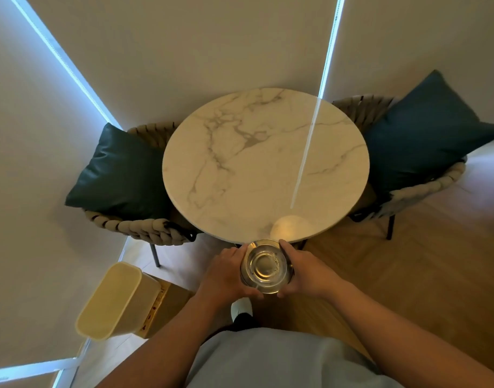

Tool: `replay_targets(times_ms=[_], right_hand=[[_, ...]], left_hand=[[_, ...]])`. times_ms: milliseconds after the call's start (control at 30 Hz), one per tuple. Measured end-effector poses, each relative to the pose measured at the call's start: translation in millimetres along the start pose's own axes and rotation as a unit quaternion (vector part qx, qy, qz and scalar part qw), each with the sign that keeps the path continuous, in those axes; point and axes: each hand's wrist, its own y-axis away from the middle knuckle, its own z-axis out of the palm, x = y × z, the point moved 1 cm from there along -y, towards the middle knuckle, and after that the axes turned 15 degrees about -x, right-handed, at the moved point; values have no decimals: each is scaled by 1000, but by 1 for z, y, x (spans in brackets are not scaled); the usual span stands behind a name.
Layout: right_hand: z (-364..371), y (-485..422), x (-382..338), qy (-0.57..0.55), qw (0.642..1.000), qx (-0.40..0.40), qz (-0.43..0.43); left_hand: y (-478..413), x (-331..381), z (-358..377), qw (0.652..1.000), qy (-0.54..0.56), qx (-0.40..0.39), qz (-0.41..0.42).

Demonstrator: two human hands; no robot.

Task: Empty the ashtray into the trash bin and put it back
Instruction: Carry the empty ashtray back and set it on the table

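Note:
A round shiny metal ashtray [265, 266] is held level in the air just in front of the near edge of the round marble table [265, 163]. A little grey ash lies on its inner rim at the right. My left hand [226, 275] grips its left side and my right hand [304, 271] grips its right side. A cream plastic trash bin [114, 301] stands on the floor to the lower left of my hands, seen from the side with its lid end toward me.
Two woven chairs flank the table, each with a dark teal cushion: one on the left [119, 172], one on the right [425, 133]. A cardboard box [167, 312] sits beside the bin. Blinds cover the windows behind. My foot [241, 309] is below the ashtray.

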Motion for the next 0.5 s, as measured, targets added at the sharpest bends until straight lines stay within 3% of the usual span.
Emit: replay_targets(times_ms=[500], right_hand=[[-80, -85, 26, 5, 995, 16, 96]], left_hand=[[-124, -22, -69, 998, -3, -28, 64]])
